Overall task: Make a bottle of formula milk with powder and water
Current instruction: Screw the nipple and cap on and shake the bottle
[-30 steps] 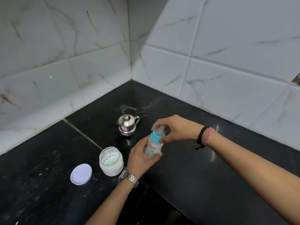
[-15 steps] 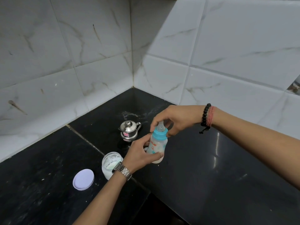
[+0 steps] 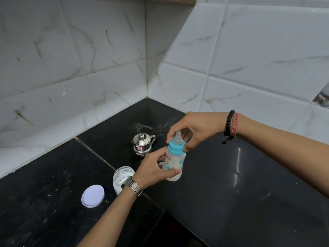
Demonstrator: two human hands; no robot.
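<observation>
— Lifting is what is happening: the feeding bottle [image 3: 174, 164] is rising off the black counter [image 3: 231, 193], higher than a moment ago.

— Who is holding it?

— The left hand [image 3: 153, 172] is gripping its body; the right hand [image 3: 194, 129] is pinching the blue collar [image 3: 176, 147]. Probably tightening or shaking is coming. The powder jar [image 3: 122, 177] is standing uncovered.

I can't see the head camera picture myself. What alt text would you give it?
Two hands hold a baby bottle above a black counter: the left hand grips its body, the right hand grips the blue collar under the teat. Nearby stand an open powder jar, its lid and a small lidded steel pot, against white tiled walls.
</observation>
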